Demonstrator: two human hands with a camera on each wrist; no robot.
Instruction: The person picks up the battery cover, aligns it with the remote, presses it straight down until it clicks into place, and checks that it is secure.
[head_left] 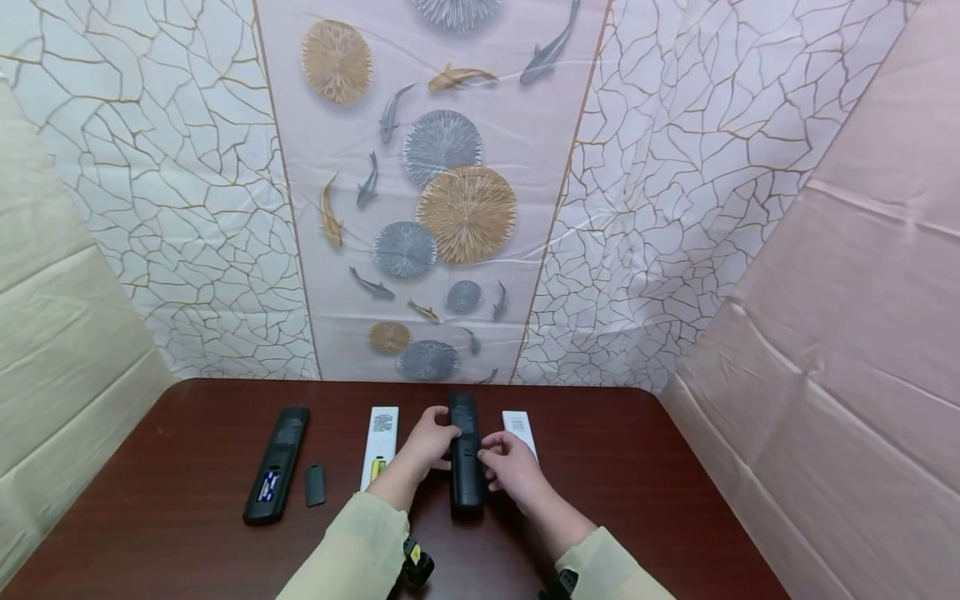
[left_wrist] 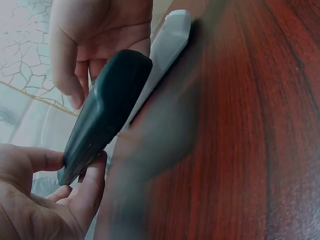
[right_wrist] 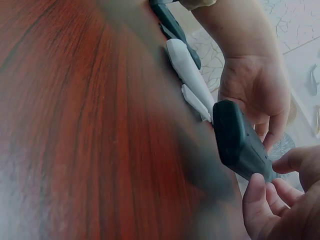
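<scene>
A black remote control (head_left: 467, 467) is held upright-lengthwise, raised over the table, a small notch on the face toward me. My left hand (head_left: 429, 440) grips its left edge, thumb on that face and fingers beneath. At the right edge, my right hand (head_left: 514, 468) has curled fingertips against the remote, near the notch. The left wrist view shows the left hand (left_wrist: 55, 200) pinching the remote (left_wrist: 107, 105). In the right wrist view, fingers of the right hand (right_wrist: 285, 200) meet the remote's side (right_wrist: 240, 140).
To the left lies another black remote (head_left: 277, 467), its battery bay uncovered with batteries inside, beside a loose dark cover (head_left: 315, 486). A white remote (head_left: 381, 442) with a yellow battery lies behind my left forearm. Another white remote (head_left: 519, 429) is partly behind my right hand.
</scene>
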